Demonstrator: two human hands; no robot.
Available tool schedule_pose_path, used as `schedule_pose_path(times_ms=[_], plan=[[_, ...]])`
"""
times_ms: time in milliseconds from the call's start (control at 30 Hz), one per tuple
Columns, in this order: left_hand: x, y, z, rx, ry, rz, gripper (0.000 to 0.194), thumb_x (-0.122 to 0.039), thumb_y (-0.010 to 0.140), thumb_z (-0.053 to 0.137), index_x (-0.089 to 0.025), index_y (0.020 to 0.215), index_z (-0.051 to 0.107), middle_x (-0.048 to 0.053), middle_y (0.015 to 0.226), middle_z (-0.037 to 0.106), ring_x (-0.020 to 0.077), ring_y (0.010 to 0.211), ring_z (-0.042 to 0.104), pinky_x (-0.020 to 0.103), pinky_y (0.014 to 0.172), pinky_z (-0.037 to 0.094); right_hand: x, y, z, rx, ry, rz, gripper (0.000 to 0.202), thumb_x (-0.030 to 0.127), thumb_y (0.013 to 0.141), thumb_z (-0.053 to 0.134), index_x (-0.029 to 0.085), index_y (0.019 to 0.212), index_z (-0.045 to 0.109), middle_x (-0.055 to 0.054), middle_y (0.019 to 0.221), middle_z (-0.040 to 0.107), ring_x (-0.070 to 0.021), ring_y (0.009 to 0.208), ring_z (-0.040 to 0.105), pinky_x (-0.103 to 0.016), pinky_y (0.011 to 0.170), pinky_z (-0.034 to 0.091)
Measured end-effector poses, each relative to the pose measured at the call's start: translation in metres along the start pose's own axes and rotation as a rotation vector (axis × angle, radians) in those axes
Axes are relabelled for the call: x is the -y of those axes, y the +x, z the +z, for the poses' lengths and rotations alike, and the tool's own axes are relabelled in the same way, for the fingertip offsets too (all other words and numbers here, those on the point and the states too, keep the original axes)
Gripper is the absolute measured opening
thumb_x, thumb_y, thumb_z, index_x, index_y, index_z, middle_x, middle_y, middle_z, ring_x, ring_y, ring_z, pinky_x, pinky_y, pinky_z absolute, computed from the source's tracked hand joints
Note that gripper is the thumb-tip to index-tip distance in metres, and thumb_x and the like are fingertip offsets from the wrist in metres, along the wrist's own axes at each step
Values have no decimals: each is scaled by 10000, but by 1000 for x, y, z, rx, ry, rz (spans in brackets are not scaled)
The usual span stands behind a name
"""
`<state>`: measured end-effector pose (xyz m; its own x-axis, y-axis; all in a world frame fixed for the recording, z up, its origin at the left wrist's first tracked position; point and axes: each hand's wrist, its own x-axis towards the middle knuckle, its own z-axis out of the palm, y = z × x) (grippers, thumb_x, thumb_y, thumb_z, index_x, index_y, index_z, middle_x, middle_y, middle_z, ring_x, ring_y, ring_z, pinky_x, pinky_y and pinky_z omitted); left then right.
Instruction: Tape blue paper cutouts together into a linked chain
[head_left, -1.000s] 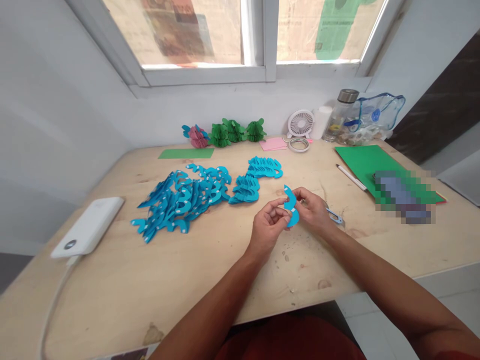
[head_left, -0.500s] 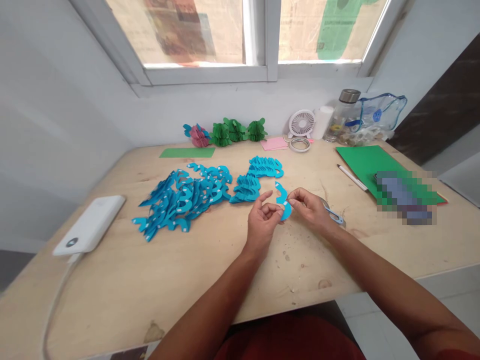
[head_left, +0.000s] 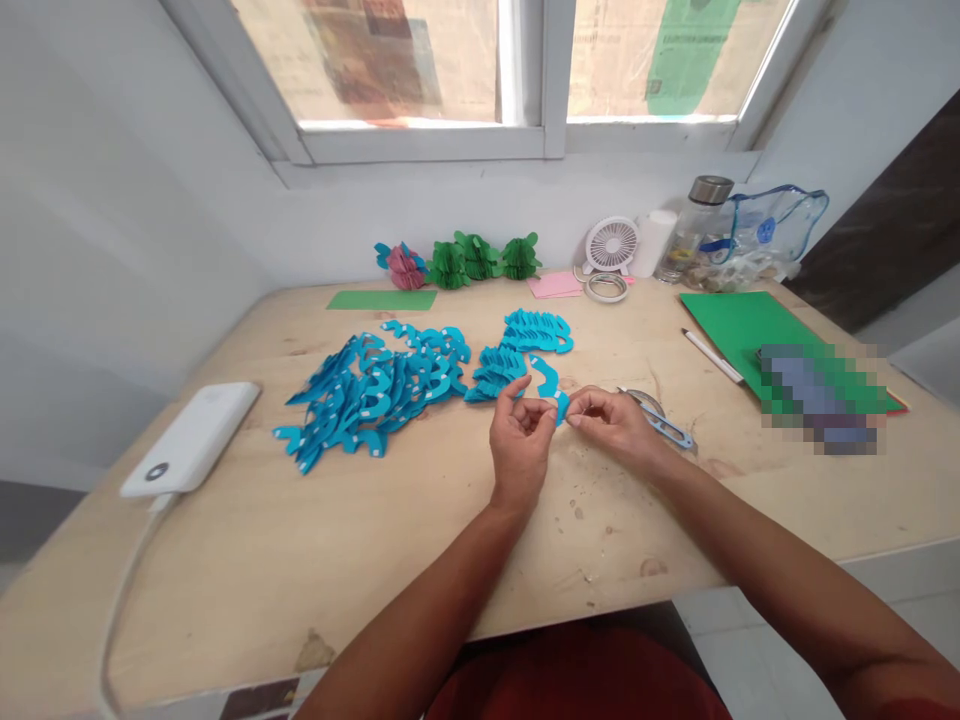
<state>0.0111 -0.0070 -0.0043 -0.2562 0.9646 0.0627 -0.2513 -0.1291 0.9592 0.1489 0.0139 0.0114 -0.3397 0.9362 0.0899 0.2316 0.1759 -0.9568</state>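
While pinching a wavy blue paper cutout [head_left: 547, 376] between thumb and fingertips of the left hand [head_left: 517, 440], to the right of the large heap of blue cutouts [head_left: 382, 390], holds the left index finger raised, clear of the paper. Shows small white patches on the cutout, with the upper curve free above the grasp. Has the right hand [head_left: 615, 425] farther right of the heap, with thumb and fingertips drawn together at the cutout's lower edge; cannot tell whether gripping the paper or something tiny. On the tabletop [head_left: 390, 560], just right of the heap, a bundle of folded blue pieces [head_left: 493, 370], with a second bundle [head_left: 538, 332] right of the heap and farther back. Well right of the heap, beyond the right wrist, a light-blue tool [head_left: 673, 430]. Left of the heap, a white power bank [head_left: 196, 435] with a cable [head_left: 127, 590] attached. Behind the heap, a flat green paper strip [head_left: 382, 300] and, farther back, a pink-and-blue folded-paper figure [head_left: 406, 268]. Behind the heap and to the right, three green folded-paper figures [head_left: 477, 258], then pink slips [head_left: 553, 286], a tape roll [head_left: 606, 298] and a small white fan [head_left: 612, 245]. Far right of the heap, green sheets [head_left: 739, 315] beside a white pen [head_left: 712, 356].
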Motion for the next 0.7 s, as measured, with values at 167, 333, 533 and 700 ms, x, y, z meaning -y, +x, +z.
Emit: schedule_pose_path(times_ms=[167,333,533,700], plan=[[0,-3,2,53,-23,-27,491,-170,674,656,-179,1139,500,-10,707,615,127,744,608,242,683,471,-1,0,-2,-67,-5,31,183,344,728,599,163,733,623,1,660,593,-118,606,505,-247,575,395],[-2,-2,1,90,-21,-37,468,-174,672,662,-168,1111,501,-8,705,614,119,711,593,230,648,461,6,-1,-2,-78,-60,7,157,322,732,595,168,720,626,2,665,611,-121,619,527,-241,574,399],[-3,-1,0,85,-7,-63,446,-187,682,645,-157,1102,501,-12,690,616,105,639,577,222,598,457,4,0,-2,-133,-72,24,162,325,722,604,166,713,638,-3,651,618,-131,627,543,-254,604,412],[-7,-4,3,133,-7,-250,279,-237,651,664,-132,894,575,14,676,628,115,559,577,230,507,451,2,1,-5,-218,53,99,212,371,699,624,160,719,629,-18,685,620,-133,631,539,-255,587,413]])
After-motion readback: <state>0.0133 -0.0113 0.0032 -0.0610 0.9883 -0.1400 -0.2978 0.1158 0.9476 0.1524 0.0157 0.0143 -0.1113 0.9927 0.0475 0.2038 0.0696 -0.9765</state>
